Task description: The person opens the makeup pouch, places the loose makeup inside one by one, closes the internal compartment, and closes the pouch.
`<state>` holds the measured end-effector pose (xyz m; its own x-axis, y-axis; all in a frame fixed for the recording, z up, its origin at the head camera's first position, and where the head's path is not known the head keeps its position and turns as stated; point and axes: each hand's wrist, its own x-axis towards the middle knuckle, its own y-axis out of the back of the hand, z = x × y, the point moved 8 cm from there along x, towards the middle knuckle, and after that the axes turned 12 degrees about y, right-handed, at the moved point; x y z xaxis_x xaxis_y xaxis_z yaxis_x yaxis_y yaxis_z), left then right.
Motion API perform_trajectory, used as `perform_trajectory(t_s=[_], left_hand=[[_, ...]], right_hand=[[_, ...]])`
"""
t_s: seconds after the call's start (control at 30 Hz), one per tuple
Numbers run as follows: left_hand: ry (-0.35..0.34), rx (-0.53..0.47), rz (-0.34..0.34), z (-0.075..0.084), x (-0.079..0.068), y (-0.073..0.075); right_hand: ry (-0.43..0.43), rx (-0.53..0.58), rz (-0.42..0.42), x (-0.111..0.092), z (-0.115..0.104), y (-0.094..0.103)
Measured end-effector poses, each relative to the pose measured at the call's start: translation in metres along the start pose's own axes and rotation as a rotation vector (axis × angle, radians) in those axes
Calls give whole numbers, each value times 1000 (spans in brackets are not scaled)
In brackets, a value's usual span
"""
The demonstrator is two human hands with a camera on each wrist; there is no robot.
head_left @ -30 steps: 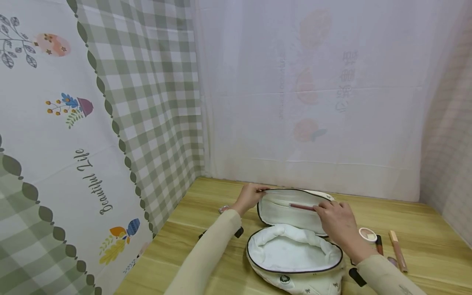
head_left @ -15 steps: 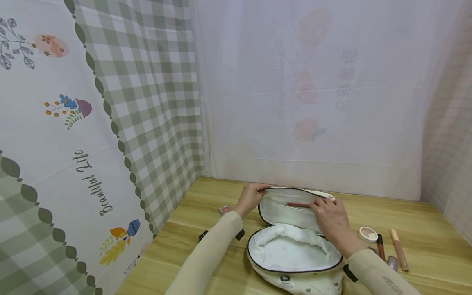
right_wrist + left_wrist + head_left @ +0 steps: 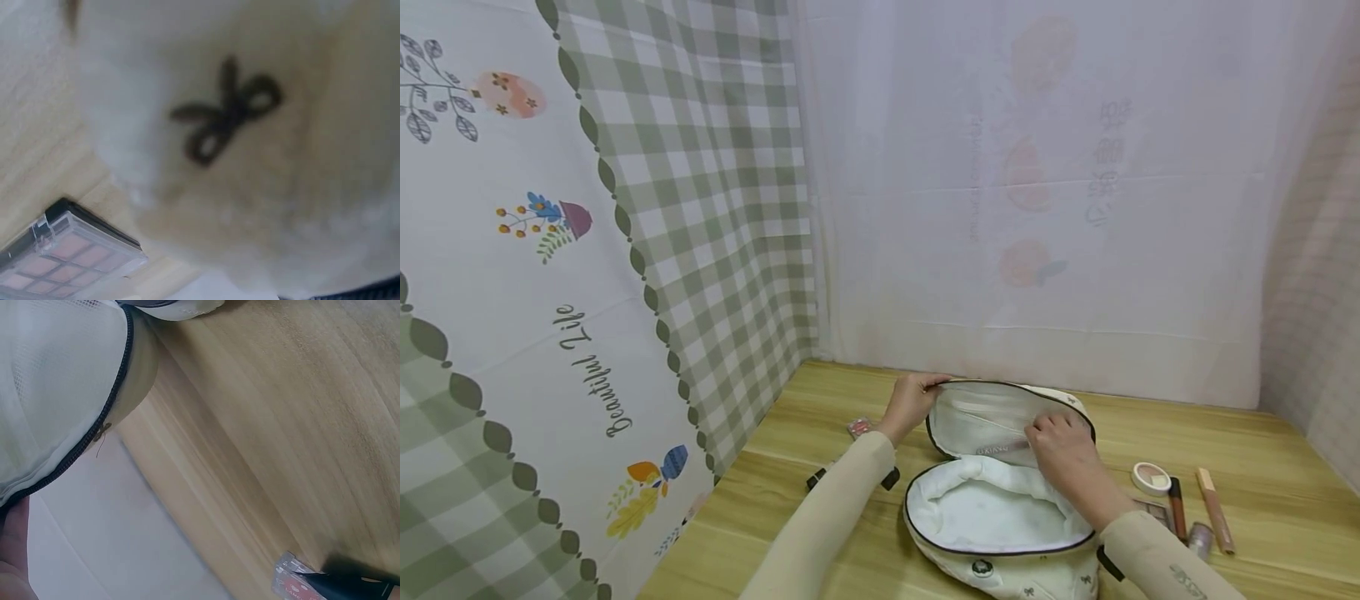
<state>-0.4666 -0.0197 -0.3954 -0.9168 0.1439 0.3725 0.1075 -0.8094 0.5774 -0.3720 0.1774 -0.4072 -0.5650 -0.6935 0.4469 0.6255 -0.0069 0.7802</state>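
A cream cosmetic bag [image 3: 1000, 575] with a black zip edge stands unzipped, its lid [image 3: 973, 400] raised. My left hand [image 3: 910, 406] pinches the lid's upper left edge; part of that hand [image 3: 14, 556] shows in the left wrist view. Inside the lid is a mesh pocket [image 3: 958, 425]. A slim pinkish-brown tube [image 3: 1000, 447] with lettering lies behind the mesh, greyed by it. My right hand [image 3: 1067, 454], fingers curled, is at the pocket and covers the tube's right end; the fingertips' grip is partly hidden. In the right wrist view the bag's outside [image 3: 281, 187] fills most of the picture.
Right of the bag lie a round compact [image 3: 1151, 477], a dark-capped lip tube [image 3: 1177, 508], a long tan tube [image 3: 1215, 510], a small greyish cylinder [image 3: 1200, 540] and a palette [image 3: 69, 256]. A small clear-cased pink item [image 3: 859, 427] lies left of the bag.
The right hand has lowered slightly and moved left with the tube, which has gone from in front of the lid's lining to behind the mesh. The left hand keeps its place on the lid.
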Motion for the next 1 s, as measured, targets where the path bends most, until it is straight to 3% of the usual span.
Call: perform_trajectory(t_s=[0.27, 0.4, 0.5, 0.63, 1.0], left_hand=[[-34, -7, 57, 3, -1, 6], [-58, 18, 76, 2, -3, 5], [-68, 45, 65, 0, -6, 2], [-67, 55, 43, -2, -7, -2], [-33, -25, -33, -8, -12, 4]], right_hand=[[-49, -19, 59, 2, 2, 8], [-70, -7, 11, 3, 2, 7], [-70, 10, -43, 0, 0, 3], [-70, 35, -48, -4, -2, 2], [-110, 122, 45, -7, -1, 11]])
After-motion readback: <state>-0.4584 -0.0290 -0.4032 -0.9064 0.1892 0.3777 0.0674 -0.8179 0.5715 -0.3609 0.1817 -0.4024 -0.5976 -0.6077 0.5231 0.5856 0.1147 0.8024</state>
